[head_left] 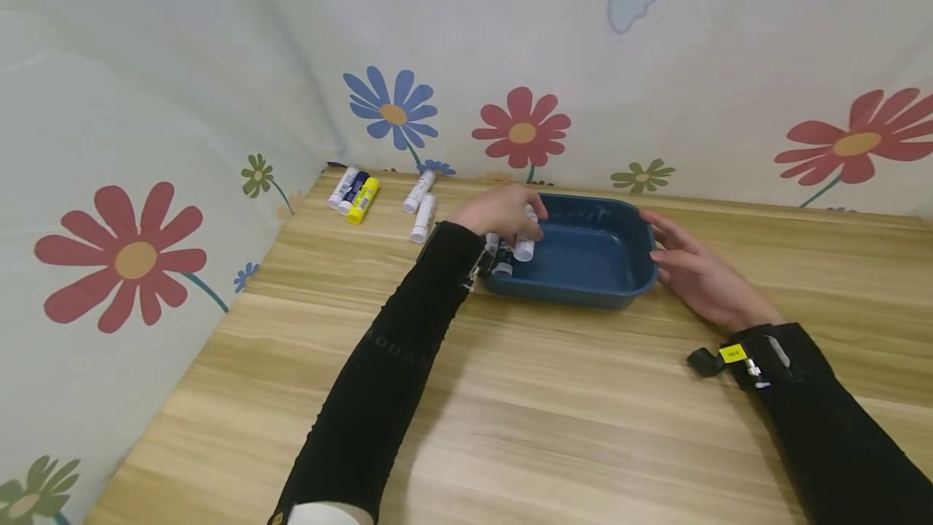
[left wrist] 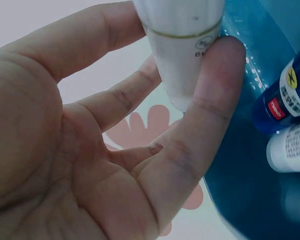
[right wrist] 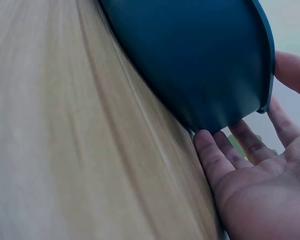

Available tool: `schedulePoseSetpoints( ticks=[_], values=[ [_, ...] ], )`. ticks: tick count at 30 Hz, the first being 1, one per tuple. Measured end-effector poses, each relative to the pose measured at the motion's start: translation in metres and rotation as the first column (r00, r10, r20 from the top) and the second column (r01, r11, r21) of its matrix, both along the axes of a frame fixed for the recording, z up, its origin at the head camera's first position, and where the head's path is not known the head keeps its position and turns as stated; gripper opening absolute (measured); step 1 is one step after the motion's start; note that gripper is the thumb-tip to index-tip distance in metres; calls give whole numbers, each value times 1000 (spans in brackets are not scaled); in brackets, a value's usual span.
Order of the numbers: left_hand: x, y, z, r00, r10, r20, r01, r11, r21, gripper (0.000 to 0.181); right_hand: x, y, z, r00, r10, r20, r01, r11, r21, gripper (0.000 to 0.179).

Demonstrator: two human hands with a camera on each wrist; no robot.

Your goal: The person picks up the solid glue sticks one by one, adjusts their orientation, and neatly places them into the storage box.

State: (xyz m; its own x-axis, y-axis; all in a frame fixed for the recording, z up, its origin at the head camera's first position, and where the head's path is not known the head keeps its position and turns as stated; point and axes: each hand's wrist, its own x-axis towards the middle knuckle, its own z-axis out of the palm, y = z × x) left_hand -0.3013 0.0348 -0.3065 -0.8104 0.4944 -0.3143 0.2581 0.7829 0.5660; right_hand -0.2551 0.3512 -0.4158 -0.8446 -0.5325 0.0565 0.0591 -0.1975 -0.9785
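Observation:
A dark blue rectangular tray (head_left: 601,253) sits on the wooden table. Over its left end, my left hand (head_left: 503,215) pinches a white glue stick (left wrist: 182,65) between thumb and fingers. Inside the tray beneath that hand lie a blue glue stick (left wrist: 277,107) and a white-capped one (left wrist: 290,150), partly hidden by the hand in the head view. My right hand (head_left: 696,274) touches the tray's right end with its fingers extended. In the right wrist view, fingertips (right wrist: 206,140) rest along the outside of the tray wall.
Left of the tray lie two white glue sticks (head_left: 423,217). Farther left, a yellow glue stick (head_left: 363,201) lies beside a blue one (head_left: 353,191) and a white one (head_left: 341,187). A flower-printed curtain (head_left: 452,47) hangs along the table's back and left edges.

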Motion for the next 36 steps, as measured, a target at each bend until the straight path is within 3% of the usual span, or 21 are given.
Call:
schedulePoseSetpoints(
  ticks=[14, 20, 26, 31, 36],
  values=[
    [-4, 17, 1, 991, 40, 126, -31, 996, -78, 36, 2, 3, -1, 1000, -24, 16, 23, 999, 45, 62],
    [-2, 23, 4, 994, 42, 100, -20, 978, -206, 41, 0, 2, 0, 1000, -11, 24, 10, 999, 48, 62],
    [0, 26, 10, 998, 15, 65, 3, 964, -265, 45, 0, 2, -1, 1000, -21, 14, 20, 999, 44, 62],
    [3, 29, 13, 1000, -13, 10, 16, 926, -377, 44, 1, 2, -1, 1000, -19, 9, 19, 999, 42, 62],
    [6, 34, 16, 1000, 6, -10, -10, 888, -460, 36, 2, 2, 1, 1000, -21, 5, 21, 998, 55, 62]
  ],
)
